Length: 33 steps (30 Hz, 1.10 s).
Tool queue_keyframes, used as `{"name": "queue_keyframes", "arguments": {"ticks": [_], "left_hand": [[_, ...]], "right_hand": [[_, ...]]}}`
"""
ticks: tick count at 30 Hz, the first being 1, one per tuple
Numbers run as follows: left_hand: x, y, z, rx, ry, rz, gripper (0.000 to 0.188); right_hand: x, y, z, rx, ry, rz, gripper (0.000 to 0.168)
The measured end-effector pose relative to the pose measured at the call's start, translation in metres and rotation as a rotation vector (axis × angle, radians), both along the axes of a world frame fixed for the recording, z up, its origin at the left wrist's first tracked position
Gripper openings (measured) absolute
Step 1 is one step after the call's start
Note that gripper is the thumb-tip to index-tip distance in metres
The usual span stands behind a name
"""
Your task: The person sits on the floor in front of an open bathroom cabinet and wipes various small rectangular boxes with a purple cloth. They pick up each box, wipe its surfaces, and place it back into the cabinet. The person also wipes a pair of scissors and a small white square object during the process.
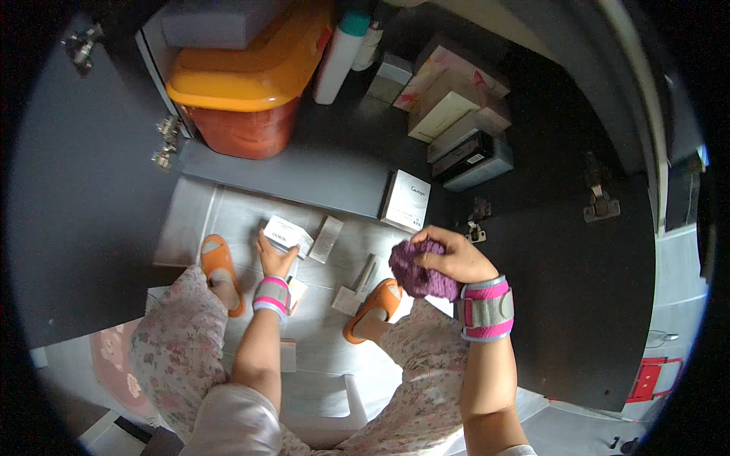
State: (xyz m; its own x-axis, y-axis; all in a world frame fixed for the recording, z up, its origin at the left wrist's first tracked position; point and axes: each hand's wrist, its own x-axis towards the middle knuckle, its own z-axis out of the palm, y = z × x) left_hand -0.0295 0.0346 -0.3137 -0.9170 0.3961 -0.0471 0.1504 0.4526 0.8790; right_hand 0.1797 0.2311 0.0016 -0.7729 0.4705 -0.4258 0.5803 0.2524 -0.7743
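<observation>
My left hand [275, 257] grips a small white carton [283, 232] that bears printing, held low over the tiled floor. In my right hand [456, 256] is a bunched purple knitted cloth [419, 272], pinched between thumb and fingers. Just beyond that cloth, a white box [406, 199] stands at the front edge of the dark cabinet shelf [296, 171]. A slim pale carton [326, 239] lies on the floor to the right of the carton I hold. Two more narrow boxes, one long [368, 275] and one short [345, 301], lie beside my right slipper [376, 310].
Inside the cabinet stand an orange tub with a yellow lid [228, 82], a white bottle with a teal cap [340, 60] and several stacked boxes [445, 114]. Cabinet doors stand open at left [91, 188] and right [570, 296]. My left slipper [219, 259] rests on the floor.
</observation>
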Motion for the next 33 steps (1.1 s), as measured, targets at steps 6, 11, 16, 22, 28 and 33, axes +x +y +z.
{"name": "queue_keyframes", "arguments": {"ticks": [6, 11, 16, 22, 28, 33], "left_hand": [[0.042, -0.046, 0.104, 0.552, -0.227, 0.078, 0.088], [0.040, -0.037, 0.264, 0.667, -0.087, -0.361, 0.095], [0.030, -0.022, 0.357, 0.441, 0.340, -0.777, 0.091], [0.015, -0.022, 0.374, 0.244, 0.411, -0.715, 0.060], [-0.020, -0.012, 0.332, 0.284, 0.552, -0.496, 0.070], [-0.024, -0.008, 0.331, 0.173, 0.864, -0.456, 0.079]], "right_hand": [[-0.018, 0.003, 0.000, -0.123, 0.329, -0.241, 0.038], [-0.042, -0.022, 0.021, -0.701, 0.844, -0.324, 0.045], [-0.059, -0.070, 0.037, -0.776, 0.975, -0.274, 0.048], [-0.075, -0.100, 0.030, -0.543, 0.900, -0.157, 0.035], [-0.087, -0.119, 0.012, -0.319, 0.888, -0.301, 0.027], [-0.095, -0.118, 0.008, -0.115, 0.763, -0.321, 0.032]]}}
